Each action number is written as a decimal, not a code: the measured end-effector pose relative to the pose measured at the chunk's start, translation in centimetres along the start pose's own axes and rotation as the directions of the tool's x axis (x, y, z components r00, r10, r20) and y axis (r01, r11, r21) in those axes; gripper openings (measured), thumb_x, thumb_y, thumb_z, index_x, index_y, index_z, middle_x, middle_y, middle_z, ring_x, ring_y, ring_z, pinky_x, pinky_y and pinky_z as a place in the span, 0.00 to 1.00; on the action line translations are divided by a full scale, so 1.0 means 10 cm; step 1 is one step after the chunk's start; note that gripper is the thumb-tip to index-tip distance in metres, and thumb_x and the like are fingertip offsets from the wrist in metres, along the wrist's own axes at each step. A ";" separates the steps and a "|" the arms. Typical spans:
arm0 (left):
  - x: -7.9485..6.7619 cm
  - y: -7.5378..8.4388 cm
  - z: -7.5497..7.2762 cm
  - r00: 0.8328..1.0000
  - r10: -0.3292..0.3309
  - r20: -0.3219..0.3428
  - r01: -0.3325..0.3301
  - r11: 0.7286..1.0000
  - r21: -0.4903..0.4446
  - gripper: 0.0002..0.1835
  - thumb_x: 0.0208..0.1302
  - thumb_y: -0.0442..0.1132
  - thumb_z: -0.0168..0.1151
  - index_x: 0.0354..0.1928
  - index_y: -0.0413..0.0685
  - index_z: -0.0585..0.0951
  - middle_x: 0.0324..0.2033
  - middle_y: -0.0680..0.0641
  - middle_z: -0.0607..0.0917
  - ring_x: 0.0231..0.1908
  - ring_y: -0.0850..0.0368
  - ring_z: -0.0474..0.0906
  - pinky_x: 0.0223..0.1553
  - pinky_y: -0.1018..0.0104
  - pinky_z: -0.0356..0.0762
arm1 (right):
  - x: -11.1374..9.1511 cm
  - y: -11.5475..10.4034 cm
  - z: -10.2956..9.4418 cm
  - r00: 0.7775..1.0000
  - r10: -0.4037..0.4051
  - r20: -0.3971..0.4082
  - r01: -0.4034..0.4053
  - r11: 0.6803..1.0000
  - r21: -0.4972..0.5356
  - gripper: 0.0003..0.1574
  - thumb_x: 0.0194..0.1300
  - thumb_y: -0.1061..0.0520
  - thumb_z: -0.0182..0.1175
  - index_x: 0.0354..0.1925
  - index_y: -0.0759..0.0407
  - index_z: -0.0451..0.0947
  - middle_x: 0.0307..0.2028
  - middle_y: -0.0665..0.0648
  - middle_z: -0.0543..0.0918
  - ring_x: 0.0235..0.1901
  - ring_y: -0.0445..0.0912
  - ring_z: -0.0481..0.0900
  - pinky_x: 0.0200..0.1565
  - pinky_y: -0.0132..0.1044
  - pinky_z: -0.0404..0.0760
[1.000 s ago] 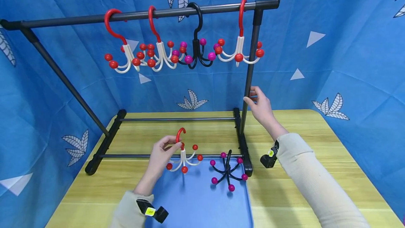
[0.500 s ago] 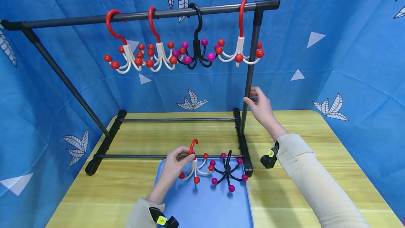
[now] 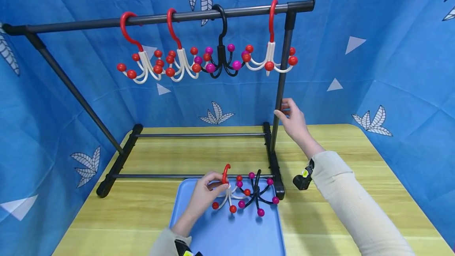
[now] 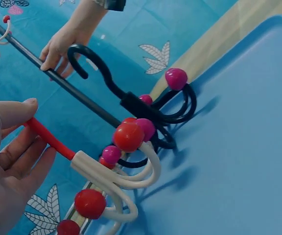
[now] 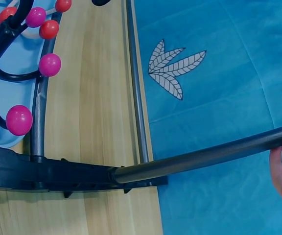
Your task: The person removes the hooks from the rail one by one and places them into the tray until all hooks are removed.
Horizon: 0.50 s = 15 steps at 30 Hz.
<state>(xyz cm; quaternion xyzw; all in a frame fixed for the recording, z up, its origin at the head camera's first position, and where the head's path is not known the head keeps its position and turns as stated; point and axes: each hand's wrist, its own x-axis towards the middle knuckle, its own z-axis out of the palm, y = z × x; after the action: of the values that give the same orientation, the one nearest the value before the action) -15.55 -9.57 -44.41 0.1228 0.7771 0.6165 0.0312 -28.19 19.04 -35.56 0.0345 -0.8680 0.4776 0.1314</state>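
My left hand (image 3: 207, 192) pinches the red hook of a white multi-arm hanger (image 3: 229, 196) tipped with red balls. The hanger is upright low over the blue tray (image 3: 213, 236). Right beside it on the tray stands a black hanger (image 4: 131, 105) with magenta balls, and the two overlap in the head and left wrist views. My right hand (image 3: 293, 121) grips the right upright post (image 3: 281, 78) of a black rack, thumb in front and fingers behind. In the right wrist view, only some fingers (image 5: 278, 169) show at the post.
From the rack's top bar (image 3: 89, 25) hang three white hangers with red hooks, one of them the leftmost hanger (image 3: 143, 66), and a black hanger (image 3: 221, 56). The rack's feet (image 3: 121, 161) stand on the wooden table (image 3: 341, 192). Blue patterned cloth (image 3: 320, 31) encloses the back and sides.
My left hand has moved right and down with the white hanger, from over the tray's back left to beside the black one. My right hand has stayed on the post.
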 end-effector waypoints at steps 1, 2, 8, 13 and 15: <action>0.01 -0.05 0.01 1.000 0.010 -0.002 -0.010 1.000 0.003 0.07 0.54 0.33 0.65 0.35 0.42 0.81 0.36 0.46 0.79 0.42 0.54 0.77 0.48 0.60 0.76 | 0.00 0.00 0.00 1.000 -0.002 -0.002 0.002 1.000 0.000 0.26 0.66 0.47 0.51 0.57 0.55 0.60 0.50 0.61 0.71 0.52 0.56 0.72 0.48 0.52 0.73; 0.01 -0.09 0.02 1.000 0.026 0.000 -0.026 1.000 0.006 0.07 0.53 0.34 0.66 0.35 0.42 0.81 0.35 0.46 0.78 0.41 0.56 0.76 0.49 0.57 0.75 | 0.00 0.00 0.00 1.000 -0.005 -0.004 0.005 1.000 -0.001 0.26 0.66 0.47 0.51 0.57 0.56 0.60 0.50 0.62 0.71 0.52 0.56 0.72 0.48 0.52 0.73; 0.02 -0.16 0.05 0.996 0.085 0.031 -0.086 0.996 0.014 0.07 0.51 0.34 0.67 0.34 0.45 0.80 0.34 0.50 0.77 0.38 0.59 0.75 0.47 0.50 0.75 | 0.00 -0.02 0.00 1.000 -0.017 -0.015 0.017 1.000 -0.005 0.23 0.66 0.48 0.51 0.55 0.56 0.61 0.49 0.62 0.71 0.51 0.57 0.73 0.48 0.53 0.73; 0.01 -0.16 0.01 0.998 0.050 0.046 -0.055 0.993 0.106 0.08 0.52 0.41 0.68 0.34 0.54 0.80 0.35 0.54 0.79 0.40 0.56 0.76 0.44 0.51 0.75 | 0.00 -0.02 0.01 1.000 -0.005 -0.014 0.005 1.000 0.002 0.22 0.66 0.49 0.52 0.54 0.56 0.61 0.49 0.61 0.71 0.51 0.56 0.73 0.48 0.52 0.73; 0.00 -0.15 -0.02 0.998 0.033 0.047 -0.039 0.990 0.133 0.10 0.51 0.44 0.68 0.35 0.57 0.80 0.36 0.55 0.79 0.42 0.55 0.76 0.44 0.51 0.75 | -0.01 -0.01 0.03 1.000 -0.005 -0.013 0.005 1.000 0.005 0.22 0.66 0.49 0.52 0.53 0.56 0.61 0.49 0.61 0.71 0.51 0.56 0.73 0.48 0.52 0.73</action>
<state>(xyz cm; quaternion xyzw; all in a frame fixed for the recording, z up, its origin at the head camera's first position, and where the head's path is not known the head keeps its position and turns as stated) -15.82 -10.11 -45.78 0.1524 0.8134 0.5607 0.0291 -28.14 18.75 -35.62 0.0341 -0.8658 0.4798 0.1380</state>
